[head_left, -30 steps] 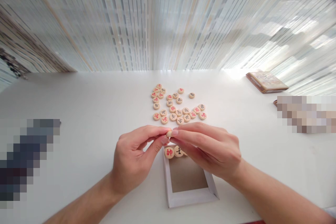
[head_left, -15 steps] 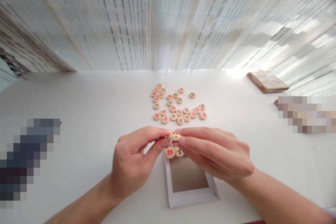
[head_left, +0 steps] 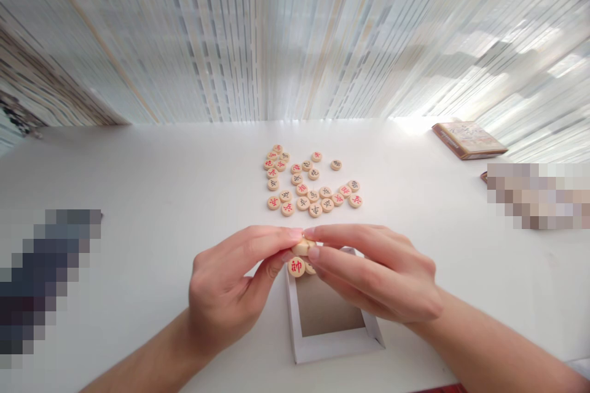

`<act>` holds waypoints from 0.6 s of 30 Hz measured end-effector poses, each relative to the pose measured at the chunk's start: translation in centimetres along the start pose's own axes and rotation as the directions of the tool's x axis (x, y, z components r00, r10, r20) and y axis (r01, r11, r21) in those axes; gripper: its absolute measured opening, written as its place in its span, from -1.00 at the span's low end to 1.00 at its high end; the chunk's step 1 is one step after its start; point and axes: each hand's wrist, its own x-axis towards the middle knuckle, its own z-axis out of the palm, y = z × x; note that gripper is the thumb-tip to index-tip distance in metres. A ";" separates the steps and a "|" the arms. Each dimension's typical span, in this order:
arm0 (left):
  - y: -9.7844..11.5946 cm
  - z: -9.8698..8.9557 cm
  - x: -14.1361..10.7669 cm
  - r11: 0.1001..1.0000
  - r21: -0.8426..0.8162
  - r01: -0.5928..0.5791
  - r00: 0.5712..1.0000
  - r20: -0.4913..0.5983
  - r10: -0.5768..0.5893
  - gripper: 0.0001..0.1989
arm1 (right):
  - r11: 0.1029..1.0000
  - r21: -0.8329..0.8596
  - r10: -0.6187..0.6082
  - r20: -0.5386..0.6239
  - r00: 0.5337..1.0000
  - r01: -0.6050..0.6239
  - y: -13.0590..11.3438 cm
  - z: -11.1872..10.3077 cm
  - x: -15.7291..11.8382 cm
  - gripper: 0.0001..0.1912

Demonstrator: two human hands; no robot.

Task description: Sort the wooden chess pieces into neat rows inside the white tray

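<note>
Between the fingertips of both hands a pale round Chinese chess piece (head_left: 303, 249) is pinched, tilted so its edge faces me. My left hand (head_left: 242, 276) grips it from the left with thumb and fingers. From the right, my right hand (head_left: 382, 273) holds it too. Directly below is a shallow white box (head_left: 338, 349) with a brown inside. A piece with a red character (head_left: 296, 267) lies at the box's far left corner, and another piece beside it is mostly hidden by my right fingers.
Beyond my hands, several loose chess pieces (head_left: 302, 190) with red or black characters lie on the white table (head_left: 161, 196). A flat printed box (head_left: 470, 140) is at the back right. Blurred-out items (head_left: 50, 276) flank both sides. A striped curtain (head_left: 230, 43) hangs behind.
The held piece has turned in my fingers and shows more of its face. The second piece in the box is now more covered. My hands have shifted slightly left.
</note>
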 end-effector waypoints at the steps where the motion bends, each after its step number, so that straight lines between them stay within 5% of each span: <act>1: 0.0 0.0 0.0 1.000 0.008 -0.010 1.000 0.003 0.010 -0.50 | 1.000 0.000 -0.003 0.001 1.000 0.003 0.0 0.0 0.0 -0.77; 13: 0.0 0.0 -0.1 0.999 0.031 -0.014 1.000 -0.005 0.014 -0.51 | 1.000 -0.005 -0.009 0.005 1.000 0.009 -0.1 -0.1 -0.1 -0.78; 18: -0.2 0.0 0.2 0.993 0.006 -0.118 0.993 -0.024 0.118 -0.57 | 1.000 -0.001 -0.027 -0.023 0.999 0.027 0.0 0.1 0.0 -0.82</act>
